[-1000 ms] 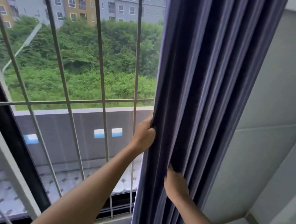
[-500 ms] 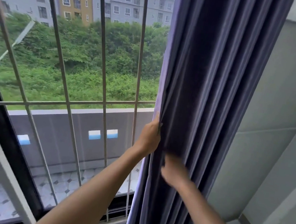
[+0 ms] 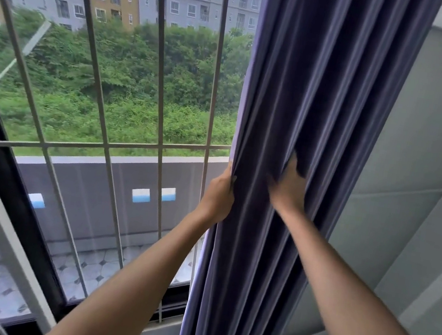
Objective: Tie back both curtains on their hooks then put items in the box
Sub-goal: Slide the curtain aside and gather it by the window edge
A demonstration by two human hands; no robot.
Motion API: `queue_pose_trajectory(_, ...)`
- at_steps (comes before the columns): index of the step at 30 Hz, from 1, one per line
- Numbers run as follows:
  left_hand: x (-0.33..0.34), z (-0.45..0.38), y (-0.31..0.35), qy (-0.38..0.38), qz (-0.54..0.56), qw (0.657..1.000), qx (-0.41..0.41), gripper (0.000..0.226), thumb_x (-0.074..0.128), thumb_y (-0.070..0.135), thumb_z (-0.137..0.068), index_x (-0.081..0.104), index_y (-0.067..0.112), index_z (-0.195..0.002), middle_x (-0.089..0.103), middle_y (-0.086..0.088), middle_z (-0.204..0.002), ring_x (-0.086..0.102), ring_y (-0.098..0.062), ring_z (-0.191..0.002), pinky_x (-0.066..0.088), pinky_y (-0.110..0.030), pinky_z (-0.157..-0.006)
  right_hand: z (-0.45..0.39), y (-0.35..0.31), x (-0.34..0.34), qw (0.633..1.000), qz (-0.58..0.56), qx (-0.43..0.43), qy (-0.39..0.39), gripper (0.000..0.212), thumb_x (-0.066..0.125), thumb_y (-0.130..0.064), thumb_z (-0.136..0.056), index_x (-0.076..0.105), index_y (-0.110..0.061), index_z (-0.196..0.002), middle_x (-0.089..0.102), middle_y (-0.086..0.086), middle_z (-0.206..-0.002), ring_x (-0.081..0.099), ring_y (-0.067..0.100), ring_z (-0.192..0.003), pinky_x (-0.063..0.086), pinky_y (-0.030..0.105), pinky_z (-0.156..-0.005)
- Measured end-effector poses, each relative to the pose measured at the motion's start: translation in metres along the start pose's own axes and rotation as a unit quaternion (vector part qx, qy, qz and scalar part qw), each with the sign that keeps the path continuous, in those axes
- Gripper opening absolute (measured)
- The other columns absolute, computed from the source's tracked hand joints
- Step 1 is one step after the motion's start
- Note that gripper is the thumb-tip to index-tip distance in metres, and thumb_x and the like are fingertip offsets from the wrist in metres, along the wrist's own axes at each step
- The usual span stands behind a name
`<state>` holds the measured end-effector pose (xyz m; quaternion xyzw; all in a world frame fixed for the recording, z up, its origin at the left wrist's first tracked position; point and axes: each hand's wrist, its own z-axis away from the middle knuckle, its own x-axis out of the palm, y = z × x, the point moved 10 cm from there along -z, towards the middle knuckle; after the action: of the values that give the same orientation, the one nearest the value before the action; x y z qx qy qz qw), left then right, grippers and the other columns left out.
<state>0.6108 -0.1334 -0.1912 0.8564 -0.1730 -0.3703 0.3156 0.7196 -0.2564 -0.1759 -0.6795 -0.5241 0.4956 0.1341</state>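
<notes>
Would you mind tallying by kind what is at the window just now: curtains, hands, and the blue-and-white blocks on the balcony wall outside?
Curtains: 1, the purple curtain
Hands: 2, the left hand gripping the curtain's edge and the right hand pressed into its folds
Blue-and-white blocks: 3
Total: 6

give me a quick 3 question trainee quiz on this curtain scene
1. True or false: the left hand grips the window-side edge of the purple curtain.
2. Where is the right hand? A) on the window bars B) pushed into the curtain's folds C) hanging free
3. Fill in: no tie-back or ____ for the curtain shows in this view.

Key: 1 true. 2 B; its fingers are blurred and partly hidden in the folds. 3 hook; the curtain hangs gathered beside the wall, clear of the metal window bars.
</notes>
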Motion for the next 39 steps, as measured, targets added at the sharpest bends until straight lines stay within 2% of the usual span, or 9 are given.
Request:
queue_pose_trajectory(4, 0.004, -0.001, -0.005, -0.023, 0.015, 1.000, -0.008, 0.045, 0.027, -0.001, -0.099, 0.034, 0.008, -0.143, 0.055, -0.012, -0.131, 0.054, -0.028, -0.116, 0.035, -0.012, -0.085, 0.054, 0.048, 0.067, 0.990, 0.074, 0.041, -0.115, 0.062, 0.042, -0.014, -0.094, 0.015, -0.026, -0.149, 0.067, 0.013, -0.114, 0.066, 0.035, -0.095, 0.049, 0.032, -0.071)
queue_pose_trajectory(8, 0.012, -0.003, -0.008, -0.044, 0.035, 0.998, -0.015, 0.047, 0.027, 0.006, -0.101, 0.025, 0.011, -0.148, 0.049, -0.008, -0.140, 0.048, -0.021, -0.122, 0.031, -0.010, -0.086, 0.102, 0.068, 0.107, 0.971, 0.154, 0.043, -0.180, 0.067, 0.039, -0.009, -0.094, 0.012, -0.030, -0.152, 0.069, 0.012, -0.102, 0.067, 0.033, -0.090, 0.053, 0.034, -0.071)
queue_pose_trajectory(13, 0.013, -0.003, -0.006, -0.042, 0.049, 0.998, -0.009, 0.047, 0.026, 0.006, -0.101, 0.028, 0.013, -0.147, 0.051, -0.006, -0.136, 0.048, -0.015, -0.114, 0.030, -0.007, -0.080, 0.104, 0.067, 0.110, 0.983, 0.117, 0.059, -0.131, 0.059, 0.048, -0.035, -0.096, 0.023, -0.024, -0.148, 0.071, 0.008, -0.104, 0.067, 0.033, -0.094, 0.054, 0.038, -0.073)
queue_pose_trajectory(17, 0.008, -0.004, -0.007, -0.028, 0.055, 0.998, -0.009, 0.046, 0.027, 0.004, -0.101, 0.031, 0.011, -0.146, 0.052, -0.007, -0.136, 0.050, -0.016, -0.114, 0.030, -0.005, -0.082, 0.092, 0.072, 0.104, 0.971, 0.191, 0.070, -0.126, 0.036, 0.042, -0.015, -0.098, 0.047, -0.017, -0.133, 0.070, 0.010, -0.095, 0.067, 0.030, -0.086, 0.047, 0.032, -0.060)
queue_pose_trajectory(19, 0.005, -0.005, -0.008, -0.019, 0.058, 0.998, -0.009, 0.045, 0.027, 0.003, -0.101, 0.032, 0.010, -0.145, 0.052, -0.007, -0.135, 0.047, -0.010, -0.110, 0.029, -0.002, -0.083, 0.094, 0.069, 0.102, 0.970, 0.202, 0.046, -0.129, 0.034, 0.043, -0.015, -0.097, 0.051, -0.018, -0.129, 0.070, 0.009, -0.093, 0.067, 0.028, -0.085, 0.047, 0.031, -0.060)
queue_pose_trajectory(23, 0.009, -0.010, -0.020, -0.019, 0.055, 0.998, -0.030, 0.045, 0.028, 0.008, -0.102, 0.029, 0.008, -0.147, 0.051, -0.010, -0.138, 0.049, -0.025, -0.122, 0.033, -0.010, -0.085, 0.113, 0.054, 0.102, 0.973, 0.198, -0.013, -0.116, 0.031, 0.044, -0.020, -0.097, 0.058, -0.019, -0.125, 0.073, 0.011, -0.088, 0.069, 0.030, -0.084, 0.049, 0.033, -0.066)
queue_pose_trajectory(31, 0.034, -0.003, -0.013, -0.044, 0.034, 0.998, -0.018, 0.075, 0.026, 0.062, -0.090, 0.026, 0.016, -0.149, 0.045, -0.006, -0.146, 0.045, -0.022, -0.130, 0.041, -0.035, -0.104, 0.120, 0.036, 0.103, 0.976, 0.201, -0.055, -0.069, 0.020, 0.051, -0.014, -0.093, 0.068, -0.011, -0.104, 0.072, 0.019, -0.079, 0.069, 0.039, -0.075, 0.052, 0.039, -0.061)
queue_pose_trajectory(34, 0.042, -0.003, -0.009, -0.047, -0.022, 0.999, 0.000, 0.062, 0.042, 0.039, -0.097, 0.022, 0.013, -0.149, 0.047, -0.009, -0.143, 0.053, -0.029, -0.120, 0.047, -0.041, -0.095, 0.118, 0.043, 0.108, 0.972, 0.209, -0.045, -0.093, 0.028, 0.043, -0.018, -0.096, 0.064, -0.015, -0.114, 0.073, 0.016, -0.092, 0.068, 0.036, -0.086, 0.052, 0.040, -0.071)
queue_pose_trajectory(39, 0.044, -0.001, -0.007, 0.002, -0.070, 0.998, -0.001, 0.062, 0.030, -0.008, -0.092, 0.011, 0.001, -0.150, 0.035, -0.021, -0.149, 0.051, -0.041, -0.121, 0.047, -0.047, -0.095, 0.115, 0.043, 0.112, 0.973, 0.191, -0.058, -0.120, 0.024, 0.044, -0.017, -0.096, 0.065, -0.012, -0.106, 0.072, 0.014, -0.091, 0.066, 0.037, -0.085, 0.049, 0.040, -0.069)
